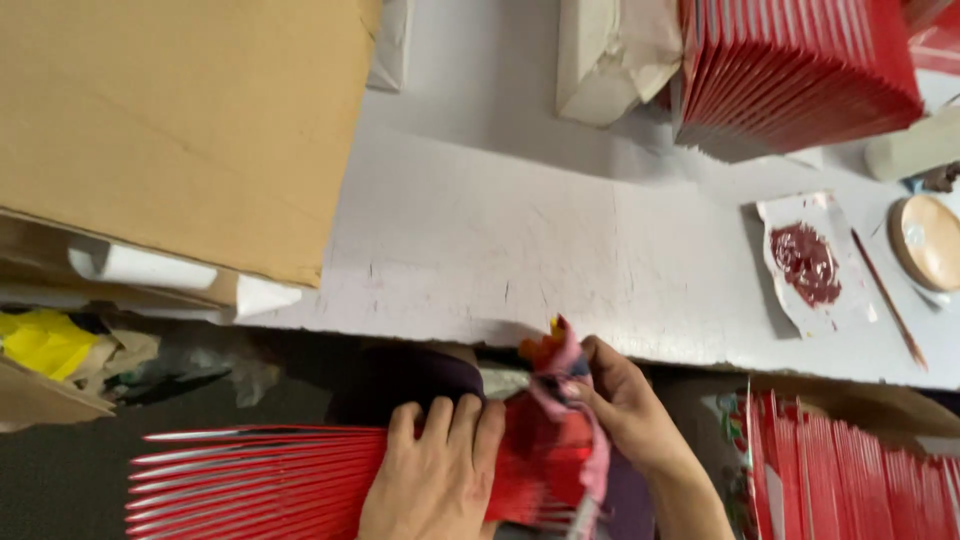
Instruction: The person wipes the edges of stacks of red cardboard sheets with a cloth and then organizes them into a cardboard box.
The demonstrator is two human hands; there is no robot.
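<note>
A fanned row of thin red sheets [260, 470] lies below the table's front edge, edges toward me. My left hand [435, 475] presses flat on top of them, fingers together. My right hand [625, 400] pinches a crumpled pink, red and orange cloth [560, 375] against the right end of the red sheets. On the white table [480, 230] a scrap of white paper [835, 295] holds a dark red paste blob [806, 262], with a thin stick [888, 298] beside it.
A large cardboard box [180, 120] covers the upper left. A stack of red sheets [795, 65] stands at the far right, another row [850, 470] at lower right. A round wooden lid [928, 240] and a white wrapped bundle [610, 55] sit on the table.
</note>
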